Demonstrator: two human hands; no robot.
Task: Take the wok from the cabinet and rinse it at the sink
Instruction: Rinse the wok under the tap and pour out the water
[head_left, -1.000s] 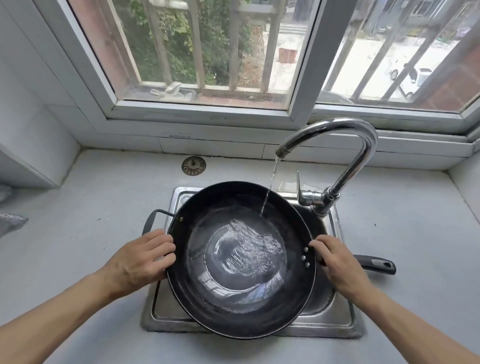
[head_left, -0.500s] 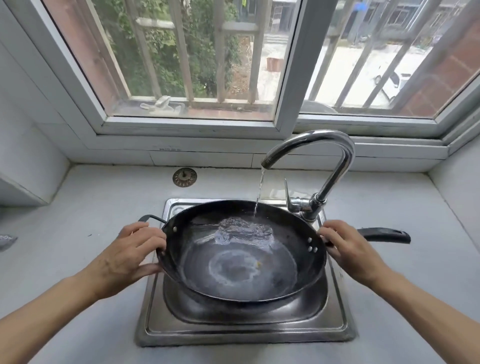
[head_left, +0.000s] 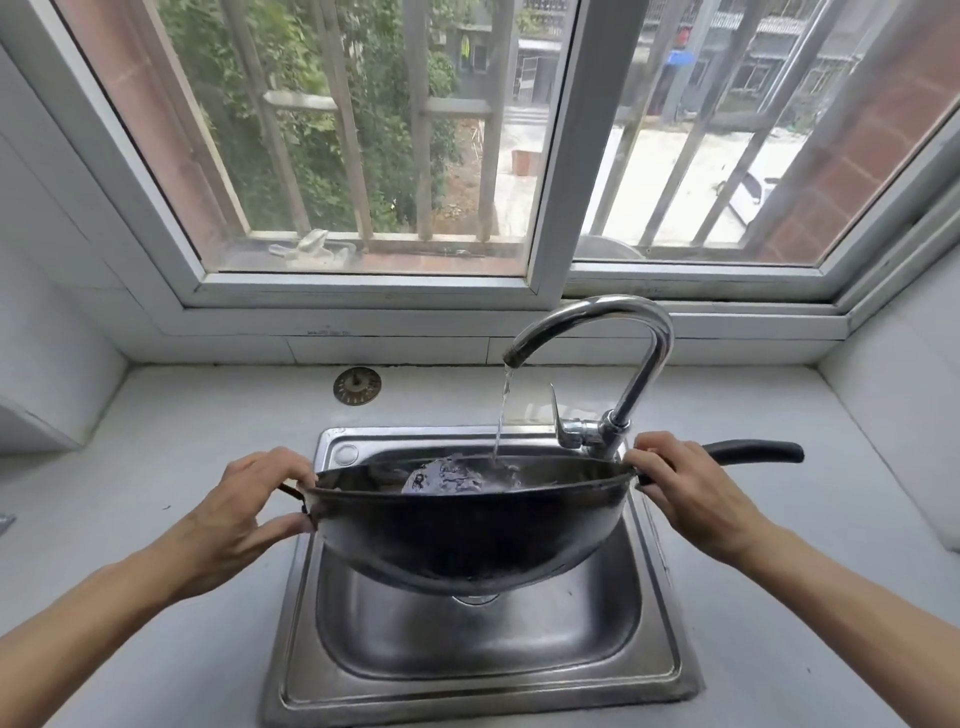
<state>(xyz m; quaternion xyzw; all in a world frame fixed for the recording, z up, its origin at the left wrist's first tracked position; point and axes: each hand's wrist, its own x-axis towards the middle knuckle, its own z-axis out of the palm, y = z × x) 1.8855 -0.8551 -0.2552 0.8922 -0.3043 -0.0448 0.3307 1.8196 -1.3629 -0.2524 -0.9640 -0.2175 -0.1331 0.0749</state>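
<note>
A black wok (head_left: 467, 535) hangs above the steel sink (head_left: 483, 670), tilted so that its near side is raised and I see its dark underside. My left hand (head_left: 244, 509) grips the small loop handle at its left rim. My right hand (head_left: 685, 488) grips the base of the long black handle (head_left: 753, 451), which points right. Water runs from the curved chrome tap (head_left: 618, 364) into the far part of the wok, where it pools and ripples.
A grey stone counter (head_left: 171, 467) surrounds the sink. A round metal strainer (head_left: 357, 385) lies on it behind the sink at the left. A barred window (head_left: 550, 156) rises behind the tap, and tiled walls close in on both sides.
The wok has tipped away from me: its inside faced up before, now its near rim is raised and the underside shows. The water has gathered at its far side. Both hands stayed on the handles.
</note>
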